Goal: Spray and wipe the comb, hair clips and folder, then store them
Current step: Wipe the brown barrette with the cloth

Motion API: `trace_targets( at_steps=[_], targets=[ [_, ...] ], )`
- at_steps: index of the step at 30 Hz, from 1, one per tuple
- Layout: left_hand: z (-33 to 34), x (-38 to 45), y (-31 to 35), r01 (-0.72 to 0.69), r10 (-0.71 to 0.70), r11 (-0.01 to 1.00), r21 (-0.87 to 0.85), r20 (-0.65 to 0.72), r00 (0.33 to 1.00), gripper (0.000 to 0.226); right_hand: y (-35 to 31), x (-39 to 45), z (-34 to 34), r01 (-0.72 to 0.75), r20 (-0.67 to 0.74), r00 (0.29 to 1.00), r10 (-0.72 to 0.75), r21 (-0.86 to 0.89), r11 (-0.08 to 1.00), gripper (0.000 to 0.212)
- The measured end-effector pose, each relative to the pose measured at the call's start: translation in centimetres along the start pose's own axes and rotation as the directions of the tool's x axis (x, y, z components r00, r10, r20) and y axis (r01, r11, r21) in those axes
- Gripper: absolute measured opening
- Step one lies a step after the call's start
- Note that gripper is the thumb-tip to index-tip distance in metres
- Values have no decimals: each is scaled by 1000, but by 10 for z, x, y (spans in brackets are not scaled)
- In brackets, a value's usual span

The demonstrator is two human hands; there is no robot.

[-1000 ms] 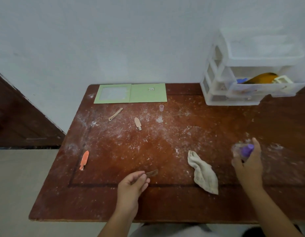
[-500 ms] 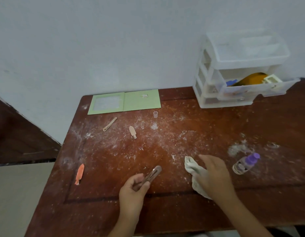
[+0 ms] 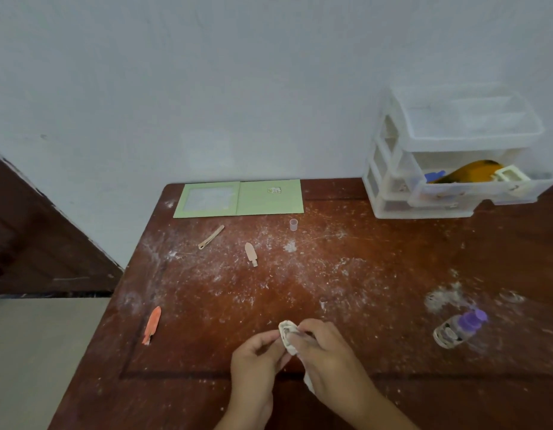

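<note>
Our right hand grips the cloth, now wrapped over the hair clip pinched in our left hand, above the table's near edge; half a second ago, they were apart.

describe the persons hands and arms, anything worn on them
Both the left hand and the right hand are bare: no gloves, rings, watch or bracelets show. Both forearms are bare too, with no sleeve in view down to the picture's lower edge.
</note>
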State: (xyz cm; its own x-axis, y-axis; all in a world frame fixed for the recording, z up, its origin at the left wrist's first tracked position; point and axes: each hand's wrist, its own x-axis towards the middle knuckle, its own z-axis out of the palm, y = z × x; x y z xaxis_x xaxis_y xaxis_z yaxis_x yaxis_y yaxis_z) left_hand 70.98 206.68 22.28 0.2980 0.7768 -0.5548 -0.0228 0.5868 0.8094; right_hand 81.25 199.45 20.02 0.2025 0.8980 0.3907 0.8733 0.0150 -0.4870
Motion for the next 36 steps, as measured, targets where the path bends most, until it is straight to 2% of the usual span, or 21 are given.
trace_targets(
  at_steps=[3, 7, 11, 13, 16, 18, 19, 20, 22, 23, 25, 28, 30, 32, 34, 36],
  targets=[
    [-1, -2, 2, -75, 77, 996, 53, -26, 997, 20, 6, 0, 2, 89, 27, 996, -88, -43, 995, 29],
    [-1, -3, -1, -96, 103, 989, 112, -56, 993, 12, 25, 3, -2, -11, -30, 1000, 9, -85, 996, 51],
    [0, -1, 0, -104, 106, 990, 91, -24, 994, 12, 9, -2, 6, 86, -29, 996, -89, -94, 992, 46],
    [0, -1, 0, -106, 107, 991, 85, -7, 994, 12, 8, -3, 7, 82, -19, 996, -84, -80, 993, 50],
    [-3, -1, -2, -111, 115, 988, 106, -36, 993, 14, 24, 1, 3, -25, -40, 999, 22, -84, 996, 54],
    [-4, 0, -2, -115, 122, 987, 111, -65, 990, 21, 29, 1, -1, -83, -95, 992, 78, -50, 995, 37],
    [-5, 1, -2, -120, 128, 987, 110, -73, 989, 23, 28, 1, -5, -153, -119, 981, 155, 30, 988, 28],
    [-5, 1, -1, -132, 141, 984, 119, -73, 987, 25, 23, 1, -11, -248, -124, 957, 262, 118, 961, 26],
    [-7, 0, 0, -164, 173, 972, 168, -41, 984, 26, 17, 1, -22, -389, 18, 913, 407, 329, 860, 28],
    [-8, -2, 1, -185, 190, 962, 203, -7, 982, 24, 14, 1, -26, -436, 124, 897, 425, 414, 799, 34],
    [-9, -5, 4, -241, 230, 932, 270, 73, 970, 21, 5, 4, -31, -503, 264, 864, 428, 459, 732, 43],
    [-6, -9, 11, -257, 241, 943, 212, 101, 965, 21, -8, 8, -32, -596, 252, 791, 557, 521, 611, 42],
    [-1, -13, 12, -189, 181, 979, 80, 98, 979, 22, -14, 11, -36, -608, 203, 739, 643, 614, 504, 38],
    [7, -17, 7, -139, 130, 989, 48, 148, 980, 19, -18, 13, -41, -610, 209, 700, 683, 672, 419, 34],
    [14, -22, 2, -122, 107, 991, 48, 231, 967, 23, -23, 10, -45, -615, 212, 715, 667, 645, 454, 31],
    [19, -25, 1, -129, 107, 989, 71, 255, 961, 30, -26, 9, -49, -608, 199, 750, 630, 581, 541, 31]
  ],
)
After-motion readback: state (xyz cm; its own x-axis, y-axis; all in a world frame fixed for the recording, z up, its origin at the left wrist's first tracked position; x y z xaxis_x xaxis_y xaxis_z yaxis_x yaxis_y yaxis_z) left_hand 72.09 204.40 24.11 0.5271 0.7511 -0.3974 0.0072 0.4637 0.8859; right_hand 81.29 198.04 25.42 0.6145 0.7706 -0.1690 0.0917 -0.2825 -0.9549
